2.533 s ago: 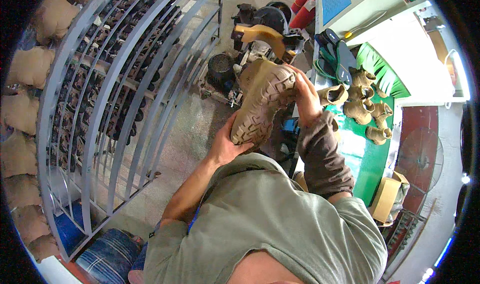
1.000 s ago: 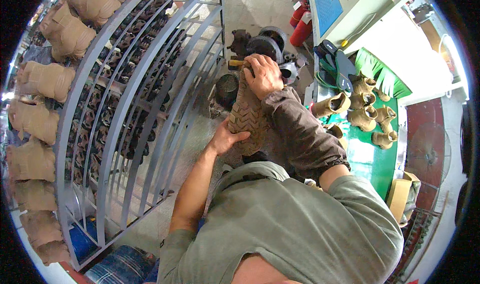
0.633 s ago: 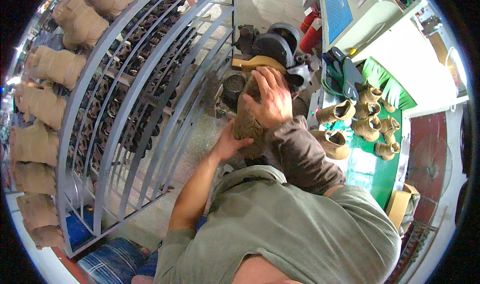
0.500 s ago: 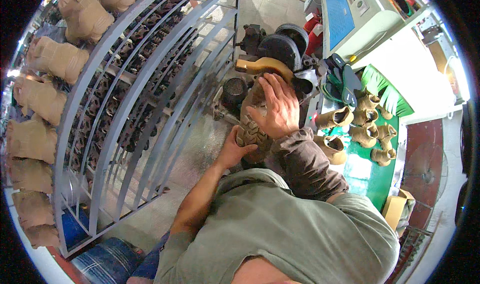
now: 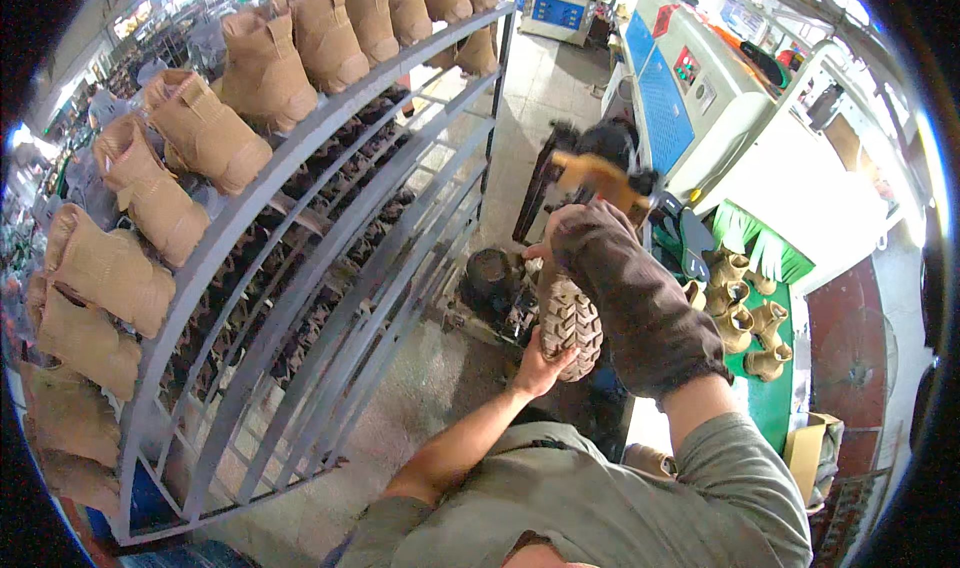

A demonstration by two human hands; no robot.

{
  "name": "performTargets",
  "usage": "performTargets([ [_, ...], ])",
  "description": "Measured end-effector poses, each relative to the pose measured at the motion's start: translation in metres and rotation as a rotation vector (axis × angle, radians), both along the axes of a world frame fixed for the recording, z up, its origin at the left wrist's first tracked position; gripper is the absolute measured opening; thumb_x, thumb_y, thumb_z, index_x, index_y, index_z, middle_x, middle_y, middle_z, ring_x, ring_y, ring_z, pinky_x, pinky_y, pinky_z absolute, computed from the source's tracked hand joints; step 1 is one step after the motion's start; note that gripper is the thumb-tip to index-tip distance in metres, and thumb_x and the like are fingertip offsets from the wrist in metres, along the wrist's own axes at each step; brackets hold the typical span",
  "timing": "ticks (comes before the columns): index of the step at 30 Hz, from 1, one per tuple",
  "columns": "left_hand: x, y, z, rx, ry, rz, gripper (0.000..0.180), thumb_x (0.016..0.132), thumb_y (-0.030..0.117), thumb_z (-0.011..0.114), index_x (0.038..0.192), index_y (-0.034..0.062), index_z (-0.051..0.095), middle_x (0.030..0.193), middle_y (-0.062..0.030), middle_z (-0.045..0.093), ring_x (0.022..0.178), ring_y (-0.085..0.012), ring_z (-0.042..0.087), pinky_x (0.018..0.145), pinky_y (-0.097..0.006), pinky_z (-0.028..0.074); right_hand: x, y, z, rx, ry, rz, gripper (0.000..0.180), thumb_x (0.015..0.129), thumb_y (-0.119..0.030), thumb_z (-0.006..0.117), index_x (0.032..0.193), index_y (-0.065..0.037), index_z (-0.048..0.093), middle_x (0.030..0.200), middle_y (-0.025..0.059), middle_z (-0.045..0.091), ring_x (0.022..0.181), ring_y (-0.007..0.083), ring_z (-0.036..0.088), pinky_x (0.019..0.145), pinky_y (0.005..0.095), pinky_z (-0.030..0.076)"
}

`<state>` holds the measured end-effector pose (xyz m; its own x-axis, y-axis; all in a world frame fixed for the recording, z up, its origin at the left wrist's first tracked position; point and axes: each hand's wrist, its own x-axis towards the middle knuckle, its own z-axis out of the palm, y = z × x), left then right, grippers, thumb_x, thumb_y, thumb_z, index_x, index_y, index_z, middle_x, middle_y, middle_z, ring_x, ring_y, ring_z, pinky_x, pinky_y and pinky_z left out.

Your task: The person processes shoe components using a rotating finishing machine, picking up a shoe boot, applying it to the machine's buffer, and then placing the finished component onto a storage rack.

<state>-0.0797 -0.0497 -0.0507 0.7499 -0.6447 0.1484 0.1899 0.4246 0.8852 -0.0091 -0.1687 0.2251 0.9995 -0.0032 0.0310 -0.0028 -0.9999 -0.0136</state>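
One boot (image 5: 572, 333), tread up, lies in the left hand (image 5: 541, 370), which pinches its near end and seems to steady it alone. The right hand (image 5: 558, 230), flat over the tread half a second ago, now stretches to the far end, near the one yellow part (image 5: 592, 178); the sleeve (image 5: 640, 303) hides its grip, so I cannot tell. Counts: at least six table boots (image 5: 736, 330), about a dozen rack boots (image 5: 325, 38).

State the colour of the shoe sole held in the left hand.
The sole is brown, with lighter tread blocks; it shows best in the head view.
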Motion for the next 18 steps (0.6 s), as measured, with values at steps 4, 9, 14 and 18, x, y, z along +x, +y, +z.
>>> performTargets([
  [4, -0.015, -0.004, 0.015, 0.152, -0.182, 0.073, 0.064, 0.087, 0.029, 0.076, 0.131, 0.0015, 0.039, 0.121, -0.0126, 0.059, 0.111, -0.0221, 0.058, 0.098, -0.037, 0.046, 0.038, -0.028, -0.010, -0.027, 0.306, -0.128, 0.056, 0.082, -0.057, 0.063, 0.094, -0.003, 0.069, 0.088, 0.0178, 0.067, 0.087, 0.0295, 0.068, 0.078, 0.0422, 0.054],
  [9, -0.013, 0.004, 0.001, 0.261, -0.219, -0.036, 0.070, 0.087, 0.038, 0.074, 0.134, -0.0009, 0.039, 0.113, -0.0164, 0.065, 0.101, -0.0292, 0.066, 0.088, -0.040, 0.051, 0.034, -0.024, -0.007, 0.012, 0.339, -0.127, 0.050, 0.085, -0.047, 0.062, 0.098, 0.000, 0.068, 0.093, 0.0196, 0.066, 0.092, 0.0299, 0.068, 0.079, 0.0416, 0.055],
  [14, -0.005, 0.054, -0.016, 0.740, -0.673, 0.032, 0.078, 0.082, 0.028, 0.076, 0.142, 0.0005, 0.035, 0.126, -0.0228, 0.058, 0.120, -0.0352, 0.055, 0.099, -0.043, 0.045, -0.072, 0.014, -0.054, 0.085, 0.560, -0.159, 0.044, 0.088, -0.038, 0.061, 0.102, 0.003, 0.066, 0.098, 0.0214, 0.065, 0.097, 0.0303, 0.067, 0.079, 0.0410, 0.056],
  [18, 0.026, 0.097, -0.051, 1.048, -1.160, 0.005, 0.089, 0.076, 0.020, 0.079, 0.148, 0.0024, 0.030, 0.140, -0.0254, 0.047, 0.133, -0.0373, 0.044, 0.112, -0.041, 0.036, -0.187, -0.043, -0.195, 0.959, -0.152, -0.422, 0.097, 0.062, -0.047, 0.089, 0.133, -0.001, 0.041, 0.121, 0.0217, 0.062, 0.114, 0.0358, 0.061, 0.095, 0.0413, 0.050],
])
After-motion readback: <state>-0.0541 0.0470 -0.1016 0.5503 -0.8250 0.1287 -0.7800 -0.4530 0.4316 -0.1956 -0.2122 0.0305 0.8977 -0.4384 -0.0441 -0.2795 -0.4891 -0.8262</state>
